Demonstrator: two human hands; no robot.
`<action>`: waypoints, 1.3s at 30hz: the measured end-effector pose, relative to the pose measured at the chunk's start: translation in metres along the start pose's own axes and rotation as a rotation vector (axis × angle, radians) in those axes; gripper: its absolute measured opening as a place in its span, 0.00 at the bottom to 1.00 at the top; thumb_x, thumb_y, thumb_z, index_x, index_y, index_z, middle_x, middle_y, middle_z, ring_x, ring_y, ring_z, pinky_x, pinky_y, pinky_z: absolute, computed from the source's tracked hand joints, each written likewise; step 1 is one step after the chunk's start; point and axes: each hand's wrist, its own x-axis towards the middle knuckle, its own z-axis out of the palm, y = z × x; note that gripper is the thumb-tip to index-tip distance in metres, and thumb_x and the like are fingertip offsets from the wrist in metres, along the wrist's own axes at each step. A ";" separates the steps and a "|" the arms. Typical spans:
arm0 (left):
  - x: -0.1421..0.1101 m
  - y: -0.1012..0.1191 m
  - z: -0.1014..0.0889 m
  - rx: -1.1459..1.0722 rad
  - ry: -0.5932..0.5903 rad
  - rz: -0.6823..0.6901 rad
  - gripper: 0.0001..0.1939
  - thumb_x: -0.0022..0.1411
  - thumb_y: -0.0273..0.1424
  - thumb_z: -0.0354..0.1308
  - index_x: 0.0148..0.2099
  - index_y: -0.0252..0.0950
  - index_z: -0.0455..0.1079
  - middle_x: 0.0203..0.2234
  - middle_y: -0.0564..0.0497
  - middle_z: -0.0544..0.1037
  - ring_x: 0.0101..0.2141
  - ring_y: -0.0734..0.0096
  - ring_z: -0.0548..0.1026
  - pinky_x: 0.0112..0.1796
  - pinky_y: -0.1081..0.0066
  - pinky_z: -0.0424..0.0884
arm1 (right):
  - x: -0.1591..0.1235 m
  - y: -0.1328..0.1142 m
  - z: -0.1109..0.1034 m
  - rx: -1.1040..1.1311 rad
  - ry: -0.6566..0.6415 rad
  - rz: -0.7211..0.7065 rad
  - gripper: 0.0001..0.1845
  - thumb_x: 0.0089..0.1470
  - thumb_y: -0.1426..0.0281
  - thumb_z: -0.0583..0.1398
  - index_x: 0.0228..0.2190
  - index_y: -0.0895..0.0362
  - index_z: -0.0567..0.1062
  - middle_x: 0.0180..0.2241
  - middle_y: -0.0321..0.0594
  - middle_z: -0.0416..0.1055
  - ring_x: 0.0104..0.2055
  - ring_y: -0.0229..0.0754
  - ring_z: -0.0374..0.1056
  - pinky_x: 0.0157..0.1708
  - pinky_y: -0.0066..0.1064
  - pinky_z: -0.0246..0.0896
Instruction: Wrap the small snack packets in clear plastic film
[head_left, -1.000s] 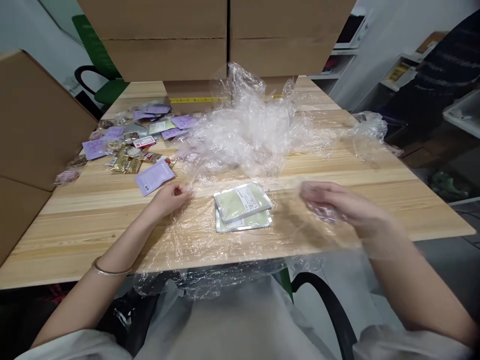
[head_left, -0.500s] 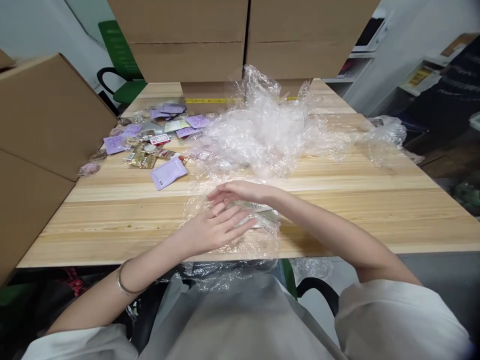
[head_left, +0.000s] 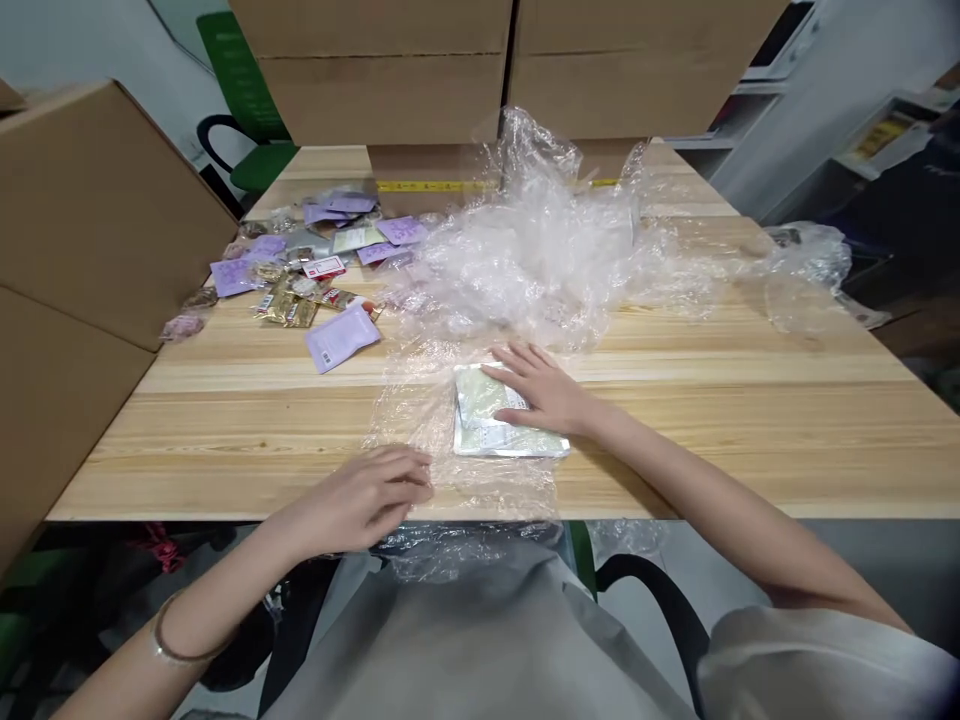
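Observation:
Two pale green-and-silver flat packets (head_left: 480,437) lie overlapping on a sheet of clear plastic film (head_left: 412,400) near the table's front edge. My right hand (head_left: 536,390) rests on the packets with its fingers spread; the fingertips reach past their top edge. At the lower left of the sheet, my left hand (head_left: 379,495) has bent fingers closed at the film. Its thumb side is partly hidden, so the exact grip is hard to see. Below, the film hangs over the table edge toward my lap.
A large crumpled heap of clear film (head_left: 540,250) lies behind the packets. Purple pouches (head_left: 343,338), gold sachets (head_left: 289,305) and other small packs lie at the left. Cardboard boxes (head_left: 90,210) stand left and at the back (head_left: 390,80). A green chair (head_left: 259,165) is beyond the table.
My hands have moved apart from their crossed position. The left went down and left to the film; the right moved right and settled on the packets, which now show more.

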 end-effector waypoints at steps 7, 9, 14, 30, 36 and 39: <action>-0.008 -0.036 -0.019 -0.261 0.594 -0.847 0.20 0.64 0.46 0.57 0.49 0.36 0.69 0.46 0.43 0.74 0.45 0.58 0.74 0.44 0.58 0.72 | 0.002 -0.051 0.013 -0.099 0.052 -0.077 0.40 0.60 0.42 0.51 0.66 0.48 0.57 0.70 0.45 0.45 0.72 0.64 0.35 0.67 0.62 0.33; 0.005 -0.048 -0.026 -0.420 0.557 -0.978 0.30 0.58 0.49 0.61 0.54 0.34 0.65 0.39 0.45 0.75 0.38 0.61 0.75 0.35 0.64 0.71 | 0.006 -0.054 0.020 -0.084 0.029 -0.080 0.45 0.54 0.37 0.52 0.66 0.45 0.56 0.71 0.44 0.44 0.71 0.69 0.34 0.65 0.67 0.32; 0.033 -0.054 -0.048 -0.638 0.266 -0.920 0.34 0.51 0.42 0.68 0.56 0.31 0.65 0.21 0.58 0.67 0.21 0.75 0.65 0.23 0.74 0.56 | 0.011 -0.047 0.029 -0.071 0.017 -0.084 0.50 0.51 0.34 0.51 0.67 0.45 0.53 0.71 0.46 0.42 0.71 0.73 0.34 0.63 0.70 0.30; 0.157 0.005 -0.010 -0.748 0.011 -0.500 0.46 0.63 0.26 0.53 0.74 0.33 0.28 0.22 0.59 0.67 0.21 0.73 0.69 0.25 0.72 0.65 | -0.003 -0.008 -0.012 1.074 0.077 0.271 0.32 0.49 0.70 0.58 0.57 0.55 0.68 0.57 0.48 0.69 0.58 0.55 0.66 0.57 0.54 0.63; 0.171 0.022 0.011 -0.113 -0.095 -0.463 0.34 0.63 0.30 0.51 0.69 0.28 0.50 0.28 0.49 0.73 0.25 0.67 0.69 0.25 0.70 0.60 | 0.005 0.006 -0.025 0.967 0.221 0.597 0.41 0.45 0.58 0.66 0.59 0.57 0.66 0.53 0.51 0.71 0.47 0.51 0.71 0.48 0.45 0.68; 0.169 0.035 0.013 -0.056 -0.129 -0.376 0.25 0.63 0.33 0.52 0.60 0.28 0.62 0.29 0.46 0.75 0.25 0.66 0.70 0.25 0.68 0.61 | 0.019 0.000 -0.014 0.625 0.268 0.501 0.37 0.40 0.55 0.70 0.50 0.57 0.73 0.41 0.45 0.74 0.38 0.47 0.69 0.43 0.41 0.65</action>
